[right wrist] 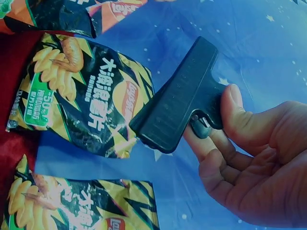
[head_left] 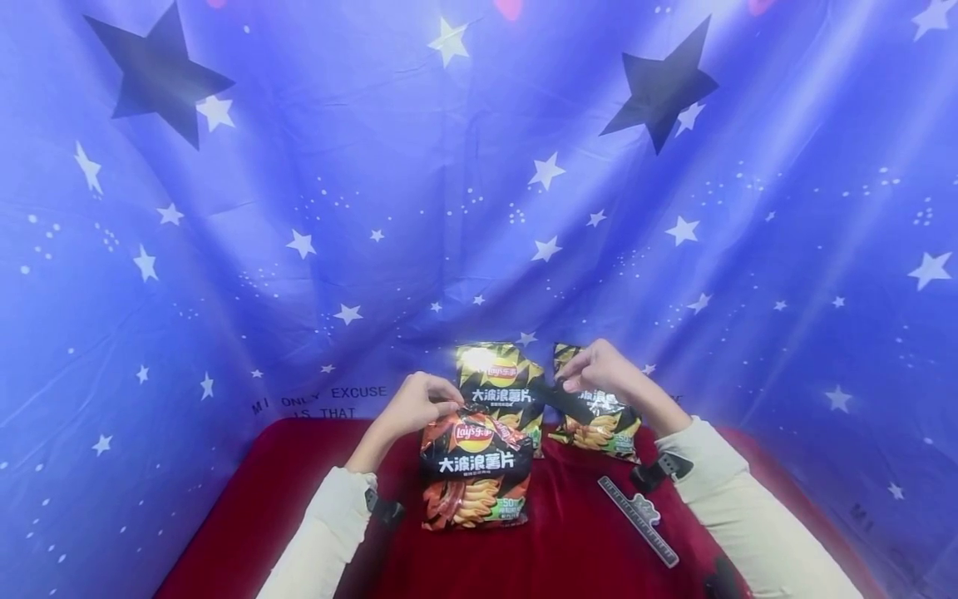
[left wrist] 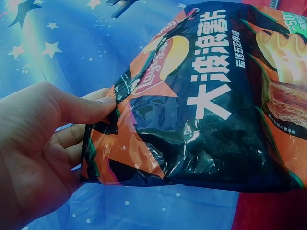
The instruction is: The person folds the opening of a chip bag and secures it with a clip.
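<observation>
One black clip (right wrist: 178, 98), clear from right wrist, seems blurred from head.

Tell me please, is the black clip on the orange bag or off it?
Off it. The right wrist view shows the black clip apart from the orange bag, with blue cloth visible between them.

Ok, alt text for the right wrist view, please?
A right hand grips a black clip by its handle. To the left are two yellow-and-black chip bags and part of an orange-and-black bag, against blue star-print fabric.
</observation>
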The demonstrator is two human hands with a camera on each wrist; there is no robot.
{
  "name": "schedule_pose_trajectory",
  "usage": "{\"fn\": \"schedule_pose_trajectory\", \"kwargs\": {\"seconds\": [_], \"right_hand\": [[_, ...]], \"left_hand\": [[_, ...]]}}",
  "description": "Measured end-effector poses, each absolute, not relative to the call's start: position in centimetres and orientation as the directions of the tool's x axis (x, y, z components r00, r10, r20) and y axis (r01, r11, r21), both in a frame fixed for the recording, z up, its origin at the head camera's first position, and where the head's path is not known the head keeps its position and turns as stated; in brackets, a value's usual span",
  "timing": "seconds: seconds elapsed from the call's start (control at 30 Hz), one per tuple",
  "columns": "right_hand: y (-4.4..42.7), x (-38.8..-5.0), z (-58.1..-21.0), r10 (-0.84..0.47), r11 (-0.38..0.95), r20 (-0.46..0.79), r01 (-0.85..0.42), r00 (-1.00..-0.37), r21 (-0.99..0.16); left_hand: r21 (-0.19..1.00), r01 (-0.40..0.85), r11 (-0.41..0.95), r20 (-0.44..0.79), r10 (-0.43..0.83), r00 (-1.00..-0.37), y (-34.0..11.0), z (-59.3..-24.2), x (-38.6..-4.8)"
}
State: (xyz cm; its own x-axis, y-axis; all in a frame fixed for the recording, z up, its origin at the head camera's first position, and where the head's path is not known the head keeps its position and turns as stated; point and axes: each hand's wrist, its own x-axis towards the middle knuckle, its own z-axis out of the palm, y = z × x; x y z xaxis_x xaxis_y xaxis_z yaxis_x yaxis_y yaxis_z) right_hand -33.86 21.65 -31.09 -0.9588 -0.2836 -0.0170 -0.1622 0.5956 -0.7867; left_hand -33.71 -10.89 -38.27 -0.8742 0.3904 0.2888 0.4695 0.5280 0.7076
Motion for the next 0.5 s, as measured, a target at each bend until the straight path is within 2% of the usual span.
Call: {"fn": "schedule_pose_trajectory", "kwargs": {"seconds": [0.13,0.5], "right_hand": [[20.6,-33.7,-31.3,-0.299,0.581,-0.014,-0.17,-0.954,-0.796],[18.5,-33.8,-31.8,-0.321,0.645,0.014,-0.229,-0.947,-0.729]], "left_hand": [[0.712,0.466,0.526,0.286,0.389,-0.876,-10.9,-38.3,-33.7],[0.723,0.453,0.521,0.276,0.384,-0.881,-10.9,-38.4,-33.8]]}}
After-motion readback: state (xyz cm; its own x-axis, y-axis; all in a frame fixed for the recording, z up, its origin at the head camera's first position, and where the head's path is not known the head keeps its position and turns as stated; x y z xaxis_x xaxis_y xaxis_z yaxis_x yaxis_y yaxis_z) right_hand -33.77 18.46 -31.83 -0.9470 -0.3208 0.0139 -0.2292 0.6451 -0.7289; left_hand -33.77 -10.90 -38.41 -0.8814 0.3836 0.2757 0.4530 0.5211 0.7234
